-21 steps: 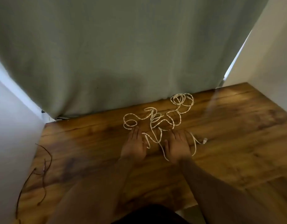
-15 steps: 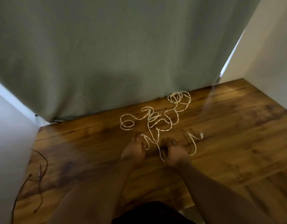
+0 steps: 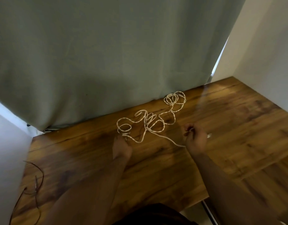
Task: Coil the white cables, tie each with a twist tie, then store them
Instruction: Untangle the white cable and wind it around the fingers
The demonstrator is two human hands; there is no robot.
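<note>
The white cable lay in a loose tangle on the wooden table, sprawled from the middle of the surface out toward one o'clock, where a small bunch of loops sat close against the foot of the green curtain. The person's right hand had its fingers curled and pinched round one run of the cable, a strand running from under the palm out to ten o'clock into the tangle. The left hand lay at nine o'clock of the tangle with its fingertips curled down onto the near end of the cable, seemingly pinching it, though the blur made that hard to be sure of. Nothing was coiled yet, and no twist tie could be made out. The cable looked light, thin and limp, with a twisted or braided surface that should not slip much between fingers; it seemed to keep some curl of its own, so I judged it would snag on its own loops if pulled hard. Taking it by a free end and feeding it gently through the other hand looked the sensible way in. A dark thin cord lay at eight o'clock near the table's left edge, well apart from the work.
</note>
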